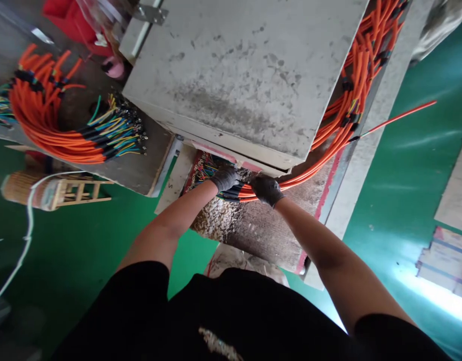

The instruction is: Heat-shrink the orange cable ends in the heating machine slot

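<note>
A bundle of orange cables [298, 179] runs in from the right to the lower opening of the grey machine housing. At its left end are black sleeves [231, 193] and loose coloured wires [204, 168] with small metal terminals. My left hand [225, 178], in a dark grey glove, is closed over the bundle near the black sleeves; its fingertips are partly hidden. My right hand [267, 190], gloved alike, is wrapped round the orange cables a short way to the right. Both hands are just below the housing's front edge.
The grey metal housing [231, 75] overhangs the hands. Below them lies a mesh conveyor belt [272, 230] with whitish scraps [218, 218]. Another orange cable bundle [54, 140] rests on the left table. More cables [361, 75] stretch along the right. A wooden stool [82, 193] lies at left.
</note>
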### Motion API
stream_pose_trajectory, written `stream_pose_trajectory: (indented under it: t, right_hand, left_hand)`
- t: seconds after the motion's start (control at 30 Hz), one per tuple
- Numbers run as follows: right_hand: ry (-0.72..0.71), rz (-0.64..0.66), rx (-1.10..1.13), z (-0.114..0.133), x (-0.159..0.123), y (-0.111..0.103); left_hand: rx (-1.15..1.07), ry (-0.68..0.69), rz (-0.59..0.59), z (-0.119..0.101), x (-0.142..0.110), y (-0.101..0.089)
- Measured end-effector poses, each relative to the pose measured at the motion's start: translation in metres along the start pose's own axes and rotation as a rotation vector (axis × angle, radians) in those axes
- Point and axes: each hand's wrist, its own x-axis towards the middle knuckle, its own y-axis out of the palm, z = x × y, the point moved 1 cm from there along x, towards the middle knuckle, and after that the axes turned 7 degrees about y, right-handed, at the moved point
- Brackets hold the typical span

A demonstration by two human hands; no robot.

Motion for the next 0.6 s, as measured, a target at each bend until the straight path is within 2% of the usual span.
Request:
stream_pose_trajectory:
  t: [0.07,0.23,0.43,0.53,0.6]
  right_hand:
    - [0.045,0.024,-0.012,0.001,0.000,0.003]
    - [0.021,0.013,0.005,0.002,-0.002,0.011]
    - [0.081,0.028,0.043,0.000,0.000,0.024]
    - [0.012,0.008,0.101,-0.004,-0.001,0.029]
    - [-0.050,0.044,0.125,-0.006,-0.002,0.029]
  left_hand:
    - [0.032,0.052,-0.023,0.001,-0.002,-0.001]
    - [0.038,0.135,-0.108,0.000,-0.004,-0.002]
    - [-0.052,0.052,-0.160,-0.001,0.001,-0.001]
    - [-0.113,-0.017,-0.154,-0.001,-0.001,0.003]
    - [-0.168,-0.065,-0.186,0.000,-0.005,0.007]
